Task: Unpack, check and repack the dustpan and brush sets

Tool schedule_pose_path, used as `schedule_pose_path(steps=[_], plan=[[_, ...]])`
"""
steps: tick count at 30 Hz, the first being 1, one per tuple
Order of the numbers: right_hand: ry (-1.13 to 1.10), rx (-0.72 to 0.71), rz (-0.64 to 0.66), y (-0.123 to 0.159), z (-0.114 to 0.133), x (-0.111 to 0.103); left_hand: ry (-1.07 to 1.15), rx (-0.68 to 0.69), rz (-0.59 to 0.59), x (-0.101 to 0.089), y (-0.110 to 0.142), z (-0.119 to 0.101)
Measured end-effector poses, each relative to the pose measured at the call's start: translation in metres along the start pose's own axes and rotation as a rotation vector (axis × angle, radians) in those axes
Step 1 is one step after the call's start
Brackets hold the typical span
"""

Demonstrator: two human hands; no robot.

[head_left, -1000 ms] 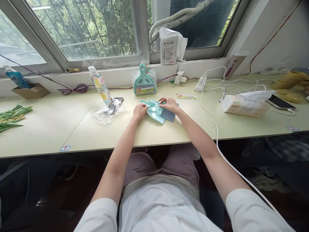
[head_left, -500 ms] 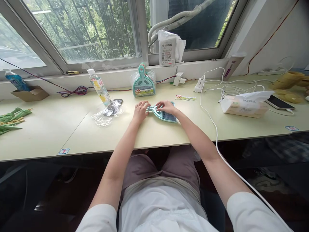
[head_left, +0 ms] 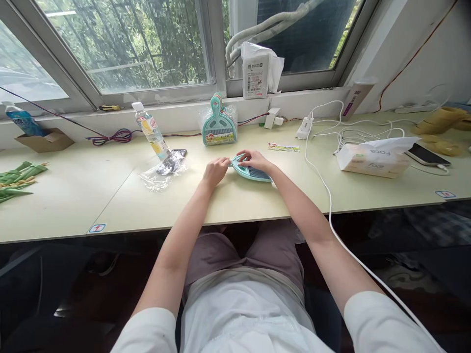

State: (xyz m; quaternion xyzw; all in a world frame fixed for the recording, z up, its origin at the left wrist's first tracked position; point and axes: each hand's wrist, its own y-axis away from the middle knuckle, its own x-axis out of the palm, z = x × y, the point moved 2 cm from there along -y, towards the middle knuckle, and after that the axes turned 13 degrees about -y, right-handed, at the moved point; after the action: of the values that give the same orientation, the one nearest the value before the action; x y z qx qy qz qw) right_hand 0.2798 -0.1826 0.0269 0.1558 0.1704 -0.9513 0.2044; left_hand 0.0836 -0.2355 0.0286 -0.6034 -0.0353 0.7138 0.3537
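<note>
A teal mini dustpan-and-brush set (head_left: 253, 173) lies on the table before me, its handle pointing left and its dark bristles to the right. My left hand (head_left: 216, 171) is closed around the end of the handle. My right hand (head_left: 253, 160) grips the set from above near the base of the handle, thumb and fingers curled on it. Behind, several more teal dustpan sets (head_left: 220, 122) stand in clear wrap with a coloured label. A loose printed label strip (head_left: 283, 147) lies flat to the right.
Left of my hands are a drink bottle (head_left: 150, 128) and a clear plastic wrapper (head_left: 158, 180) beside a dark phone (head_left: 178, 156). To the right are a tissue pack (head_left: 373, 161), a charging phone (head_left: 427, 156) and a white cable (head_left: 324, 181) running over the table edge. Green woven leaves (head_left: 22, 179) lie far left.
My left hand has drawn its fingers together around the handle end. The dustpan set has tilted slightly under both hands. My right hand stays on it.
</note>
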Motion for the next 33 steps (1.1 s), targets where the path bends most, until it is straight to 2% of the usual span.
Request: schedule_pose_path(steps=[5, 17, 33], plan=[[0.009, -0.017, 0.012, 0.0010, -0.0014, -0.0006, -0.036, -0.026, 0.091, -0.0008, -0.0007, -0.0033], [0.086, -0.043, 0.055, 0.0022, 0.0016, -0.0011, -0.046, -0.034, 0.152, -0.0016, -0.0022, -0.0049], [0.076, -0.042, 0.072, 0.0016, -0.0037, -0.0010, -0.053, -0.032, 0.152, 0.0008, -0.0019, -0.0042]])
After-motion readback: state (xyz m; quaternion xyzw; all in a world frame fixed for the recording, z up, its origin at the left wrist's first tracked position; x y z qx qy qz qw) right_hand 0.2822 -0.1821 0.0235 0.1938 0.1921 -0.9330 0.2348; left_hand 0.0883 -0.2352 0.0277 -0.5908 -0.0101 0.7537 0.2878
